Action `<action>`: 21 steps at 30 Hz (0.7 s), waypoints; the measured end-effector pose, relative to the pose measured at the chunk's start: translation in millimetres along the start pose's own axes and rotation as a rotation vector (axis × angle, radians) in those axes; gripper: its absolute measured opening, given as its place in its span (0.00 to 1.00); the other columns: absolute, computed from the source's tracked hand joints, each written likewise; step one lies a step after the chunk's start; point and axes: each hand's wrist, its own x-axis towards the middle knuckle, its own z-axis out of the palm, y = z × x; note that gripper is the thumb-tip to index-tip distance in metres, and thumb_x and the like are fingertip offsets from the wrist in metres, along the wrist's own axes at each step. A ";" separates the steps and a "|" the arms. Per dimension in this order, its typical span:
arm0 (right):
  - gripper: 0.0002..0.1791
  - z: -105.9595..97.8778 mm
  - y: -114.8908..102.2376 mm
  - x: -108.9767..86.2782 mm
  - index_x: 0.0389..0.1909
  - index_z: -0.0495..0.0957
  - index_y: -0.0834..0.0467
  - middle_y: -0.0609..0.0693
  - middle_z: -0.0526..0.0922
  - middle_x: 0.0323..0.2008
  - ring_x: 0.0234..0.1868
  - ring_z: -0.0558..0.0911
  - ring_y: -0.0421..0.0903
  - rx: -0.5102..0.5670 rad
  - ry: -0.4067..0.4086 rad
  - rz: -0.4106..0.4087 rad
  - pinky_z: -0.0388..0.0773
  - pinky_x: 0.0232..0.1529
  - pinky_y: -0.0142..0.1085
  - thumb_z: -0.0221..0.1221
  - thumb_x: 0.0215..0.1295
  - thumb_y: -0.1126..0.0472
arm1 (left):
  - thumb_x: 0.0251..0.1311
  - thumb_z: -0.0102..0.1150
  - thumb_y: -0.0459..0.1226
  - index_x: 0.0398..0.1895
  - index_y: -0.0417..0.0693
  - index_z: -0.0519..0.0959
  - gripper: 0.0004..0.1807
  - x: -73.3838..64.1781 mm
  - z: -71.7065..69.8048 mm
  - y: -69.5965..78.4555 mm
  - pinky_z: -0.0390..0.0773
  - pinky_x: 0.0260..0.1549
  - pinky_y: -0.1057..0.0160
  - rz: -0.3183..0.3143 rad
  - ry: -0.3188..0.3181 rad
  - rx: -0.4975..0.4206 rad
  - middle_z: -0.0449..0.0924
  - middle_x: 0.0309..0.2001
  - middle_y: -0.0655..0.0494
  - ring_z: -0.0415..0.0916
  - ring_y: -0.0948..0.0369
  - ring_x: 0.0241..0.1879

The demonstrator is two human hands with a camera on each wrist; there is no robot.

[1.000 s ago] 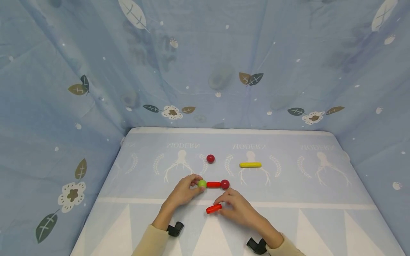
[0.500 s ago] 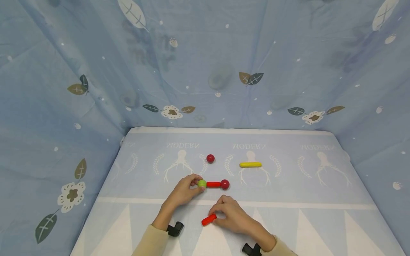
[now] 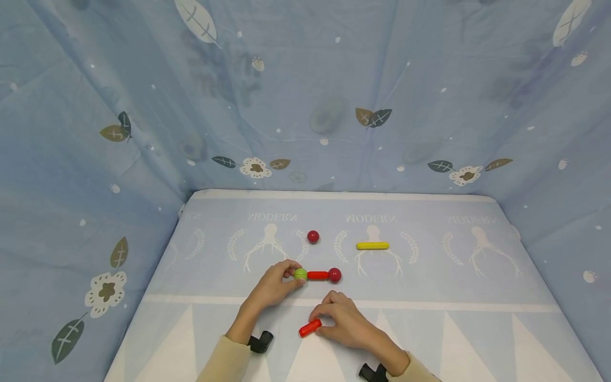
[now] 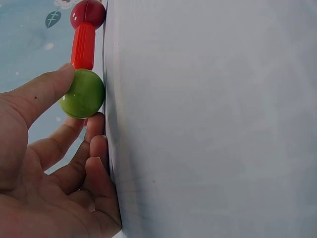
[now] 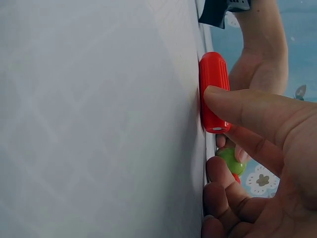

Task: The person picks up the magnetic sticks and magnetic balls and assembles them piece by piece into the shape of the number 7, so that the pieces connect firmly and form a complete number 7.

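My left hand pinches a green ball between thumb and fingers. The ball sits at one end of a red ribbed rod, and a dark red ball caps the other end, all in one line on the cloth. Nearer to me, my right hand pinches a second short red rod between thumb and index finger. That rod lies slantwise, close over the tabletop, its left end toward me. In the right wrist view its near end shows a small pale spot, and the thumb covers part of its side.
A loose red ball lies farther back on the patterned tablecloth. To its right is a yellow rod. Blue printed curtain hangs behind and at both sides. Black wrist cameras stick out beside the sleeves.
My right hand has drawn back toward me and slightly left with the short red rod, then stayed almost still over the last half second. The left hand keeps its place on the green ball.
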 end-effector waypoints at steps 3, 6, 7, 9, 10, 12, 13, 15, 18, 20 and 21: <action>0.12 0.0 0.0 0.1 0.41 0.85 0.37 0.35 0.70 0.39 0.44 0.67 0.36 0.001 0.000 0.000 0.65 0.47 0.38 0.72 0.58 0.55 | 0.62 0.69 0.43 0.51 0.48 0.80 0.17 0.1 0.3 -0.1 0.71 0.43 0.54 -0.001 0.001 0.002 0.77 0.40 0.57 0.71 0.56 0.43; 0.12 -0.3 0.2 0.0 0.41 0.85 0.37 0.35 0.70 0.40 0.45 0.67 0.36 0.004 0.000 -0.003 0.65 0.47 0.38 0.72 0.58 0.55 | 0.62 0.69 0.43 0.51 0.48 0.80 0.17 0.3 0.4 0.0 0.71 0.44 0.54 -0.001 0.002 0.000 0.77 0.40 0.57 0.71 0.57 0.43; 0.12 -0.5 0.3 0.0 0.41 0.85 0.38 0.35 0.70 0.40 0.45 0.67 0.36 0.006 -0.001 -0.003 0.65 0.47 0.38 0.72 0.58 0.54 | 0.62 0.69 0.43 0.51 0.48 0.80 0.17 0.1 0.3 0.0 0.71 0.44 0.54 -0.001 0.002 0.000 0.77 0.40 0.57 0.71 0.57 0.43; 0.12 -1.1 0.9 -0.2 0.43 0.85 0.39 0.35 0.71 0.40 0.45 0.68 0.37 0.015 -0.002 -0.007 0.66 0.48 0.38 0.72 0.59 0.54 | 0.62 0.69 0.43 0.51 0.48 0.80 0.17 -0.1 0.0 0.1 0.71 0.44 0.54 0.001 0.002 0.000 0.77 0.40 0.57 0.71 0.57 0.43; 0.12 -1.4 1.5 -0.5 0.43 0.85 0.39 0.34 0.71 0.40 0.45 0.68 0.37 0.019 -0.003 -0.009 0.66 0.48 0.39 0.71 0.59 0.54 | 0.62 0.69 0.43 0.51 0.49 0.80 0.17 -0.3 -0.2 0.3 0.71 0.44 0.54 -0.001 0.001 -0.001 0.77 0.40 0.58 0.71 0.57 0.43; 0.12 -2.8 2.8 -1.5 0.44 0.85 0.39 0.34 0.71 0.41 0.46 0.69 0.36 0.027 -0.001 -0.015 0.67 0.48 0.39 0.71 0.60 0.53 | 0.62 0.69 0.43 0.52 0.48 0.80 0.17 -0.7 -0.4 0.3 0.71 0.44 0.55 0.003 0.000 0.001 0.77 0.41 0.58 0.71 0.57 0.43; 0.12 -3.9 3.6 -2.3 0.45 0.85 0.39 0.34 0.71 0.42 0.46 0.69 0.36 0.030 0.000 -0.019 0.68 0.48 0.39 0.70 0.61 0.53 | 0.62 0.69 0.43 0.52 0.48 0.80 0.17 -0.8 -0.4 0.4 0.71 0.44 0.55 0.003 -0.001 -0.001 0.77 0.41 0.58 0.71 0.57 0.43; 0.12 -7.1 5.1 -4.1 0.46 0.85 0.39 0.34 0.72 0.43 0.47 0.70 0.36 0.040 0.013 -0.030 0.69 0.49 0.39 0.70 0.62 0.53 | 0.62 0.69 0.43 0.52 0.48 0.80 0.17 -0.9 -0.3 0.3 0.71 0.44 0.55 0.002 -0.003 -0.002 0.77 0.41 0.58 0.71 0.57 0.43; 0.12 -15.4 7.3 -7.0 0.47 0.84 0.41 0.35 0.74 0.44 0.47 0.73 0.39 0.060 0.066 -0.063 0.71 0.49 0.39 0.70 0.63 0.55 | 0.63 0.69 0.42 0.52 0.48 0.80 0.17 -0.7 0.3 0.1 0.71 0.44 0.55 0.004 -0.003 -0.005 0.77 0.41 0.58 0.71 0.57 0.44; 0.12 -23.1 8.5 -8.4 0.47 0.85 0.43 0.37 0.75 0.44 0.47 0.75 0.42 0.080 0.111 -0.082 0.72 0.48 0.39 0.70 0.63 0.56 | 0.62 0.69 0.42 0.52 0.48 0.80 0.17 -0.6 0.7 0.0 0.71 0.45 0.55 -0.002 0.000 -0.005 0.77 0.41 0.57 0.71 0.57 0.44; 0.12 -27.2 9.1 -8.9 0.47 0.85 0.45 0.38 0.76 0.44 0.46 0.75 0.43 0.086 0.134 -0.089 0.73 0.48 0.39 0.70 0.63 0.57 | 0.62 0.69 0.42 0.52 0.48 0.80 0.17 -0.6 0.8 -0.1 0.71 0.45 0.54 -0.001 0.002 -0.005 0.77 0.41 0.57 0.71 0.57 0.44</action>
